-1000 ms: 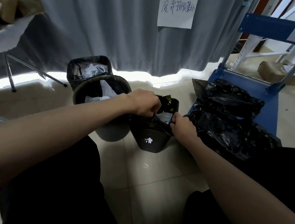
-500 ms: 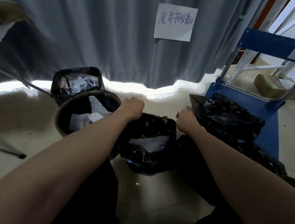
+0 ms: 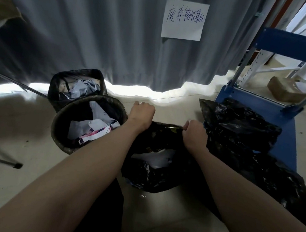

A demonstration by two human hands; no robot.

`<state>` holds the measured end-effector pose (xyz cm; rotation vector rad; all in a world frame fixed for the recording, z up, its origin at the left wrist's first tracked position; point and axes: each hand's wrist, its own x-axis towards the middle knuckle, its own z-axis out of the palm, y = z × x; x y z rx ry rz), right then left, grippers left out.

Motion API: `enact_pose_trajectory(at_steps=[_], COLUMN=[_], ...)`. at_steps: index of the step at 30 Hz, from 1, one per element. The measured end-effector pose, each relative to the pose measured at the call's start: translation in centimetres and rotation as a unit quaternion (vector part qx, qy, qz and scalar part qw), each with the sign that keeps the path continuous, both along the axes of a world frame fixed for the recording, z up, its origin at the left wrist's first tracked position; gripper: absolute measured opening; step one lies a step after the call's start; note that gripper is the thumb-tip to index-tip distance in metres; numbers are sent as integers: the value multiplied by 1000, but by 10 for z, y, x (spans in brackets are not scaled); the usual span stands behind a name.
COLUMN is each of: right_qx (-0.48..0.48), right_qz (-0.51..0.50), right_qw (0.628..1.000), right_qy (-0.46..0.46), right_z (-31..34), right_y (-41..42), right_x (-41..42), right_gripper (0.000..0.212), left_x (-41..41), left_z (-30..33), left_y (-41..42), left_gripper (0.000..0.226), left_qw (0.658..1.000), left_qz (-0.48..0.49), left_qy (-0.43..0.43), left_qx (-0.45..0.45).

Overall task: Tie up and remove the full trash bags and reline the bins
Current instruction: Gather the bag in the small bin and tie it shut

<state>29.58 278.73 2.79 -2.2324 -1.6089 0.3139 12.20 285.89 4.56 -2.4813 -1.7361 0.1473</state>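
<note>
The black trash bag (image 3: 151, 164) sits at lower centre of the frame, its mouth pulled wide between two fists, white paper showing inside; the left hand (image 3: 142, 113) is clenched on the far-left edge of the rim, the right hand (image 3: 193, 134) pinches the right edge just beside the heap of black bags (image 3: 240, 129); a second ago both hands were bunched close together at the mouth while the bag sat in a small dark bin with a white figure printed on it, and now that bin is out of sight and the hands are spread apart; I judge the bag to be lifted clear and opened out, ready for its edges to be gathered and knotted; to the left stand the round bin (image 3: 62, 126) and, behind it, the square bin (image 3: 55, 83), both lined and full of paper, not yet tied; upper centre, a paper sign (image 3: 184, 19) pinned to the grey curtain (image 3: 100, 28) carries handwritten Chinese, seemingly "废弃物收集处"; the blue cart (image 3: 271, 106) at right bears no readable label
</note>
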Motion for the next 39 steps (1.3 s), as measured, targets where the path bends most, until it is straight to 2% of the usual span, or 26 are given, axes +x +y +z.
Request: enact_pose_trajectory(at_steps=[4,8,10,13,16,19,21,24,28,32,34,36,39], right_qx=[34,-61,-93,-15,-27,-79,-53,1,18,38,31,8,-70], right_qz=[68,132,132,49,21,56,79,109,122,130,118,100,89], right_qw=[995,984,985,994,994,993,995,994,992,990,992,995,994], right_qy=[-72,-102,-62,93,108,63,16,-22,-22,-31,-32,-16,2], right_z=[-3,-9,-7,-1,2,7,15,29,37,44,46,44,36], right_y=[-3,-5,-7,-11,-13,-17,-21,-21,-29,-40,-45,-50,-58], right_x=[-6,-5,-2,4,6,0,-7,-16,-20,-13,-5,4,20], right_gripper=[20,29,37,17,19,20,16,12,14,18,17,18,38], left_x=[7,1,-5,-13,-18,-24,-26,-20,-1,15,19,21,22], left_z=[6,12,17,27,32,34,34,36,37,30,28,29,39], left_y=[-7,-16,-18,-19,-14,-11,-13,-20,-27,-32,-33,-30,-25], left_gripper=[19,13,8,12,14,33,53,62,54,26,19,16,20], left_qw=[999,996,995,996,997,996,995,995,992,989,987,989,991], left_qz=[-34,-47,-51,-52,-51,-49,-52,-83,-103,-124,-123,-116,-100], left_qy=[0,-15,-32,-43,-53,-69,-65,-36,8,79,97,82,26], left_qx=[-7,-72,-84,-59,-20,-31,-48,-46,-74,-9,18,37,80])
